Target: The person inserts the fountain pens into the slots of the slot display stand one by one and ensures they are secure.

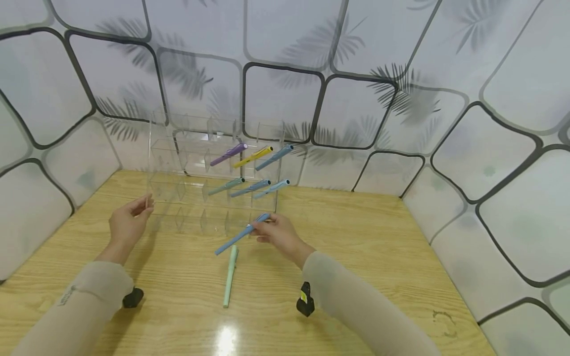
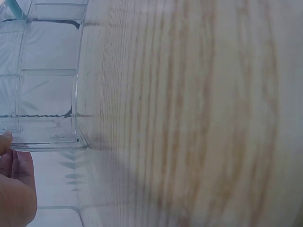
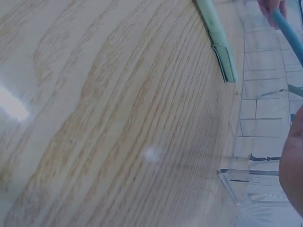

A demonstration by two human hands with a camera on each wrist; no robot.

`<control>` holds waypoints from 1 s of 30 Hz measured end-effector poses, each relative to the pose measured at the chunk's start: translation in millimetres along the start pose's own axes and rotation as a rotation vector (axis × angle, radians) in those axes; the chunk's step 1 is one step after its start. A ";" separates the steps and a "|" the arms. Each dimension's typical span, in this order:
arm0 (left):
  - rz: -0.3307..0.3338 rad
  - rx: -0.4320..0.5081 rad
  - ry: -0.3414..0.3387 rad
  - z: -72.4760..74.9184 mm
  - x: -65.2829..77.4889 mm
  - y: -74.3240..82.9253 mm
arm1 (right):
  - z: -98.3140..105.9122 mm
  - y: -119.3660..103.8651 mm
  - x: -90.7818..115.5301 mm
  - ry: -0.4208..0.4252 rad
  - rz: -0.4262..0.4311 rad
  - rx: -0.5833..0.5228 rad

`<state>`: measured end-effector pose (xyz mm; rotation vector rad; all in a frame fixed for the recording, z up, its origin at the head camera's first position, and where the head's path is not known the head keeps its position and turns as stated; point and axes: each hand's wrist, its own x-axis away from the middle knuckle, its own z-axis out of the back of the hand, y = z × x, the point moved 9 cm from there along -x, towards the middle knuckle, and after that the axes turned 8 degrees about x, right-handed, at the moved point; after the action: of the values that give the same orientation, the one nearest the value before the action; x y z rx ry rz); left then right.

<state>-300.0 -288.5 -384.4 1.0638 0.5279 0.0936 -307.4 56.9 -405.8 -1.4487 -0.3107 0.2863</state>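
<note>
My right hand (image 1: pixel 280 236) pinches a blue pen (image 1: pixel 233 241) near its capped end, in front of the bottom tier of a clear acrylic pen rack (image 1: pixel 192 225). The pen slants down to the left. At the rack's left side edge, my left hand (image 1: pixel 128 223) grips the panel between thumb and fingers; the left wrist view shows these fingers (image 2: pixel 20 168) at the clear edge. A mint green pen (image 1: pixel 230 279) lies on the table before the rack, its clip end toward the rack, also visible in the right wrist view (image 3: pixel 218 42).
The rack's upper row holds a purple pen (image 1: pixel 228 155), a yellow pen (image 1: pixel 253 157) and a blue pen (image 1: pixel 274 158). Below them rest a grey-green pen (image 1: pixel 226 187), another blue pen (image 1: pixel 250 188) and a light blue pen (image 1: pixel 271 189). A patterned curtain (image 1: pixel 285 99) stands behind the wooden table (image 1: pixel 356 237).
</note>
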 end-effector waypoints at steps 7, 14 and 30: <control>-0.001 -0.015 0.005 0.6 0.8 1.1 | 11.8 -10.3 1.1 0.138 0.123 -0.035; 0.006 0.005 0.001 0.4 1.3 1.3 | 23.0 -22.0 4.8 0.269 0.247 -0.033; 0.006 -0.015 -0.002 1.1 1.5 0.6 | 17.9 -50.2 25.2 0.371 0.286 0.174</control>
<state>-298.1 -288.6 -384.0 1.0511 0.5219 0.1014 -290.6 77.8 -353.3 -1.3406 0.2194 0.2610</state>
